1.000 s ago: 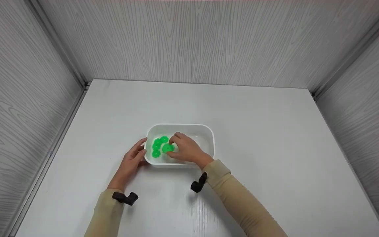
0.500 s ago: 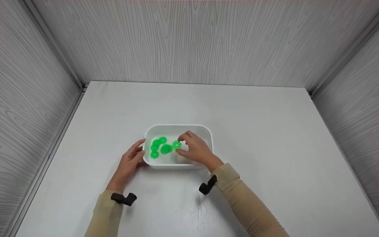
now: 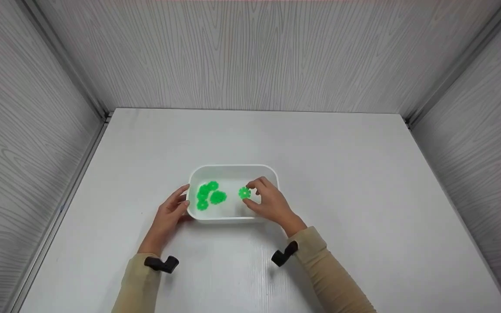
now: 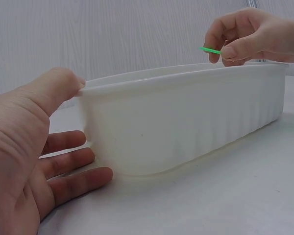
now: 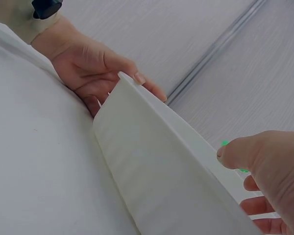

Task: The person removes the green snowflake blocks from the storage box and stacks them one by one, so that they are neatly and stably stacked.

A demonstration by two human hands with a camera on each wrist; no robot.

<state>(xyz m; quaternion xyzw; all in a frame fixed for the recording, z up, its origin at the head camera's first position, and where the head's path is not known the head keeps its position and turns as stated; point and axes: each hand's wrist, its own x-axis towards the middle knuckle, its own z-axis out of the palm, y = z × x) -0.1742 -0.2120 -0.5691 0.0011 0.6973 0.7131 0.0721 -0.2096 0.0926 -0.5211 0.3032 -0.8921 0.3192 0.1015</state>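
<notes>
A white plastic tub [image 3: 233, 220] holds several green notched plastic discs, like snowflake building pieces. One disc cluster [image 3: 203, 192] lies along its left end, with a small pile [image 3: 218, 197] beside it. My right hand [image 3: 270, 202] pinches one green snowflake disc [image 3: 245, 193] between thumb and fingers over the tub's right half. Seen edge-on in the left wrist view, that disc [image 4: 209, 50] is above the rim. My left hand [image 3: 170, 215] rests against the tub's left end, its thumb [image 4: 63, 83] touching the rim and its relaxed fingers [image 4: 81, 183] beside the outer wall.
The tub stands on a white table [image 3: 342, 174]. A grey wood-grain panel [image 3: 250, 52] rises behind, with similar panels at the left and right. Black wrist cameras [image 3: 161, 264] sit at both beige sleeves [image 3: 333, 274].
My right hand has drawn one disc rightward, away from the pile near the tub's left side. The left hand has stayed at the tub's left end.
</notes>
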